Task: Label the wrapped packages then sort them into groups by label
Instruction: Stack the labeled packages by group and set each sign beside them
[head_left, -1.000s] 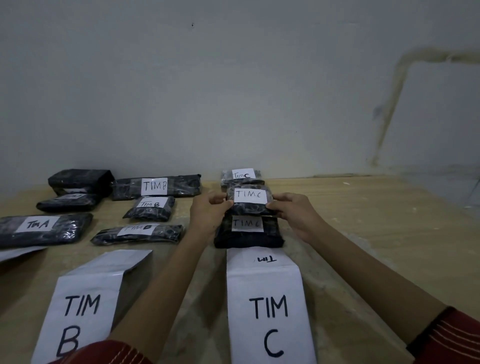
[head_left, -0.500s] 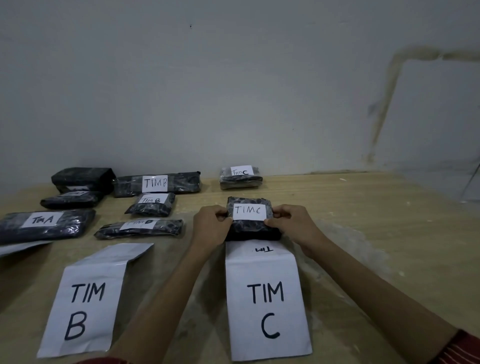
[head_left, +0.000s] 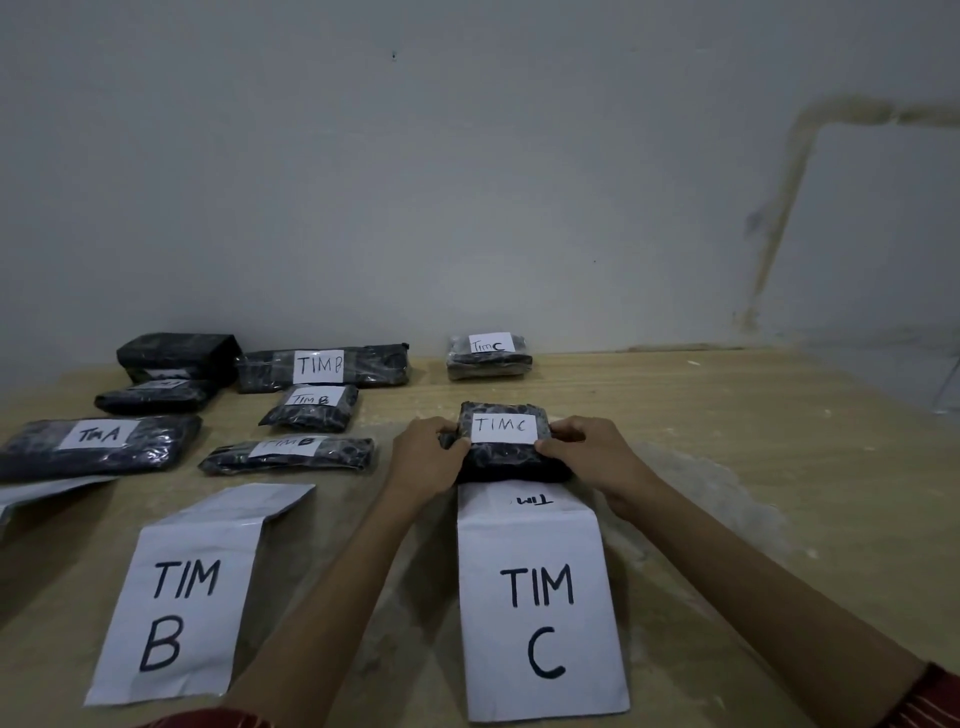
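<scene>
One package gripped by left hand and right hand, three TIM B packages

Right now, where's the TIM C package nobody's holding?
Head view, by the wall: the loose TIM C package lies beyond the held package, right of the long TIM B package.

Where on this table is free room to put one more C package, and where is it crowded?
The widest bare wood is the table right of the right hand and the TIM C sheet. A narrower strip lies between the held TIM C package and the far Tim C package. The left is crowded with TIM B packages.
</scene>
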